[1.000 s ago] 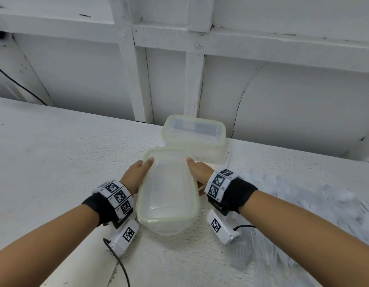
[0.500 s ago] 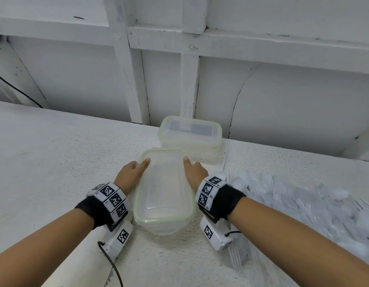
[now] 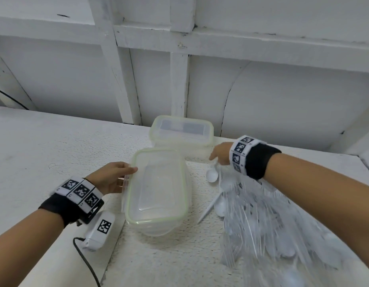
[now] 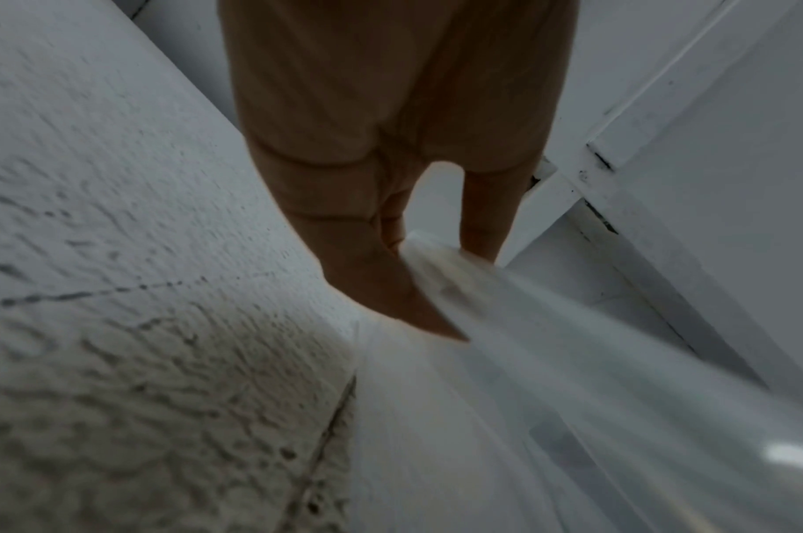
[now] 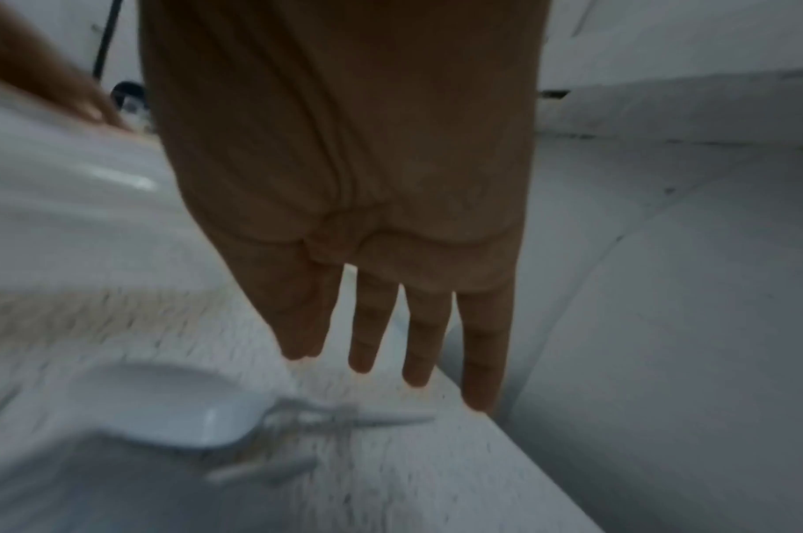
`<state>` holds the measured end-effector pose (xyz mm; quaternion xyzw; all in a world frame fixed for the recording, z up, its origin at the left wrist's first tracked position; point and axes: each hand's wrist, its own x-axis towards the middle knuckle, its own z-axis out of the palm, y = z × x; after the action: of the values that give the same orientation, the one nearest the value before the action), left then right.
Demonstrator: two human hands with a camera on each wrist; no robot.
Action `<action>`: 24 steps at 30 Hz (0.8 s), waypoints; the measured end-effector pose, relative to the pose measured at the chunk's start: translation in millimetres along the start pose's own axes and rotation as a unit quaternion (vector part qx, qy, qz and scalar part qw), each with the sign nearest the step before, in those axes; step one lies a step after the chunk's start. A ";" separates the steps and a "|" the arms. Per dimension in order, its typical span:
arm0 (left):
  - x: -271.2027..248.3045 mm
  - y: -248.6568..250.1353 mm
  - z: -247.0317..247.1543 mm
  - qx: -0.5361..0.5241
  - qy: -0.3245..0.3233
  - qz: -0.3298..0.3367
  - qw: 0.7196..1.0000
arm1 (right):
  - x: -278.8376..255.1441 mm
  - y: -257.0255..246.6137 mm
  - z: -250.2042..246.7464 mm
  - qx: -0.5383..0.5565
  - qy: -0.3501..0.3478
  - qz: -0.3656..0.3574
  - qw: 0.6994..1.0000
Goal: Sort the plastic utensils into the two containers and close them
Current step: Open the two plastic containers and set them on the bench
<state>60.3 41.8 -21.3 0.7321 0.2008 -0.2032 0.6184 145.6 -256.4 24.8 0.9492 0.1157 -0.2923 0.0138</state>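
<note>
Lids sit shut on both clear tubs on the white table (image 3: 55, 146). The near tub (image 3: 156, 189) is right in the middle, and the far tub (image 3: 181, 131) stands just behind it, against the wall. The left hand (image 3: 109, 179) is at the near tub's left edge: thumb lying on top of the lid rim, fingers down the side, a light pinch on that edge, as the left wrist view shows too. The right hand (image 3: 220, 153) is off to the right of the far tub, fingers (image 5: 418, 346) straight and slightly spread, pointing down at the table, nothing in it. Just below that hand lies a white plastic spoon (image 3: 212, 175), with fork tines showing beside it in the right wrist view. Nearer and further right, a heap of utensils (image 3: 272, 224) in clear wrapping covers that corner of the table, too blurred to tell piece from piece.
</note>
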 end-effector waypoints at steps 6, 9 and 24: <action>1.2 2.0 5.1 -0.016 -0.020 0.009 1.000 | 9.2 9.3 26.1 -0.092 -0.049 -0.018 0.994; 0.6 3.1 10.4 -0.024 -0.024 0.012 0.999 | -3.7 20.5 28.6 -0.105 -0.036 -0.044 0.993; -2.3 9.6 21.2 -0.018 -0.029 0.016 0.999 | -22.6 32.6 41.9 -0.095 0.008 -0.082 0.992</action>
<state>62.6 19.3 -15.4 0.7177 0.1748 -0.2107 0.6402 111.8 -296.8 1.3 0.9332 0.2208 -0.2724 0.0786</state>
